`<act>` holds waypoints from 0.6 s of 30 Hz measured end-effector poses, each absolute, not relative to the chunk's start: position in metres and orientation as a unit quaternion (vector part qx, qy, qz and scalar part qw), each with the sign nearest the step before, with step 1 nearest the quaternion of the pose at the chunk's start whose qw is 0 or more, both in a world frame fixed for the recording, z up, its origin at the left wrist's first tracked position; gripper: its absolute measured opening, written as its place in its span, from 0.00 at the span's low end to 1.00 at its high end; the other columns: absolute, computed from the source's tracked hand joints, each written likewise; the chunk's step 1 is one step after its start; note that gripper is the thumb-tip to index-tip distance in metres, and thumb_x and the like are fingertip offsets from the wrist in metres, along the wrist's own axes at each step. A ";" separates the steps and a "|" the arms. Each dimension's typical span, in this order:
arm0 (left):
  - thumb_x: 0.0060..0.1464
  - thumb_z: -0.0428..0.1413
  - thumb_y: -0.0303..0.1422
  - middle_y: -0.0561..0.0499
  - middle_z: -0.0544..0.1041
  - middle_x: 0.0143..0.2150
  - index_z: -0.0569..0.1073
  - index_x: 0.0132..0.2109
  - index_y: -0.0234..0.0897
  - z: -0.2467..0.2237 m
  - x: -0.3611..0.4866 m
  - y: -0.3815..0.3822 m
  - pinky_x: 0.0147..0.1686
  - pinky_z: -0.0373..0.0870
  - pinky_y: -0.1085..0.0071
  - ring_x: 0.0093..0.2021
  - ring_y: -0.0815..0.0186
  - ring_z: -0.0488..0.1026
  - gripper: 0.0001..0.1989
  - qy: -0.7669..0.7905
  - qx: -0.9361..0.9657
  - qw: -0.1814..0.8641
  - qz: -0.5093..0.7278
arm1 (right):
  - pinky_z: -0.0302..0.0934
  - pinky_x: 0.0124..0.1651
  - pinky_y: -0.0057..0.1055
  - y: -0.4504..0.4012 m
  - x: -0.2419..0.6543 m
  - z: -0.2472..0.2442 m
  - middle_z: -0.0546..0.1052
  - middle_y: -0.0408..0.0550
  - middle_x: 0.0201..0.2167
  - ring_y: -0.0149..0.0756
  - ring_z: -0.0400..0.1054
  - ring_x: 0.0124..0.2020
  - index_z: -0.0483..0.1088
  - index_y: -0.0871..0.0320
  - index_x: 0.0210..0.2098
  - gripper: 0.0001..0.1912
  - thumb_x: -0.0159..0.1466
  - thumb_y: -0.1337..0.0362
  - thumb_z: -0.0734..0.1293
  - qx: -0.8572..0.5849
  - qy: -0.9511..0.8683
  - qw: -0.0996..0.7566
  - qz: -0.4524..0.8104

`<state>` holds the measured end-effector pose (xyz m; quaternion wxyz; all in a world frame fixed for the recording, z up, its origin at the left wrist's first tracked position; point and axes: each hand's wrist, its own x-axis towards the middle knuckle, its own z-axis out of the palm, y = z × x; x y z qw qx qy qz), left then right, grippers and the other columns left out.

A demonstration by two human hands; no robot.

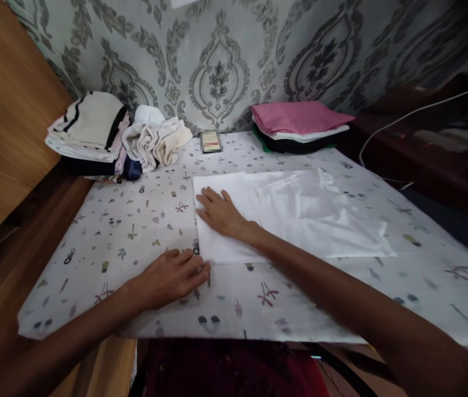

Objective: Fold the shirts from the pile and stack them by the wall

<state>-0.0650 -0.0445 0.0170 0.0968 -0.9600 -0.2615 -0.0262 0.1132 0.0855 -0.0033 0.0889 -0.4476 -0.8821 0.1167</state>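
Note:
A white garment [306, 215] lies on the patterned sheet, smooth and folded at its left part and wrinkled toward the right. My right hand [221, 212] rests palm down on the folded left part, fingers spread. At the garment's near left corner is my left hand [176, 278], its fingers curled with the tips closed at the cloth's edge. The exact hold of those fingertips is partly hidden by the hand itself.
The patterned sheet [134, 231] covers the work surface. Folded clothes [93, 121] and rumpled cream cloth [155, 140] sit back left, beside a small blurred box [211, 141]. Another stack [300, 118], pink on top, stands back right. A white cable [416, 113] runs along the right.

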 end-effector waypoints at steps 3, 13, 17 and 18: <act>0.61 0.49 0.21 0.47 0.75 0.39 0.69 0.53 0.38 0.020 -0.061 -0.040 0.30 0.66 0.66 0.37 0.61 0.70 0.15 -0.230 -0.961 0.153 -0.019 | 0.41 0.71 0.54 0.083 0.112 -0.006 0.56 0.59 0.71 0.49 0.45 0.73 0.60 0.63 0.65 0.24 0.74 0.61 0.53 -0.451 -0.883 0.091 0.093; 0.58 0.50 0.20 0.44 0.75 0.41 0.69 0.48 0.33 -0.002 -0.051 -0.048 0.36 0.67 0.66 0.40 0.59 0.71 0.12 -0.261 -0.954 0.133 -0.062 | 0.41 0.70 0.55 0.081 0.115 -0.007 0.57 0.61 0.71 0.49 0.46 0.72 0.61 0.64 0.65 0.24 0.74 0.59 0.53 -0.444 -0.884 0.111 0.094; 0.63 0.45 0.23 0.49 0.74 0.38 0.68 0.41 0.39 0.003 -0.054 -0.042 0.33 0.66 0.68 0.36 0.63 0.71 0.09 -0.324 -0.940 -0.012 -0.111 | 0.43 0.70 0.55 0.079 0.116 -0.003 0.59 0.62 0.69 0.50 0.47 0.72 0.62 0.65 0.63 0.23 0.74 0.61 0.54 -0.442 -0.884 0.124 0.085; 0.65 0.43 0.25 0.50 0.73 0.37 0.67 0.39 0.39 0.006 -0.057 -0.036 0.33 0.66 0.69 0.35 0.64 0.71 0.10 -0.351 -0.925 -0.060 -0.134 | 0.44 0.69 0.55 0.076 0.117 0.000 0.60 0.63 0.68 0.50 0.49 0.71 0.62 0.65 0.63 0.22 0.74 0.62 0.55 -0.439 -0.886 0.128 0.075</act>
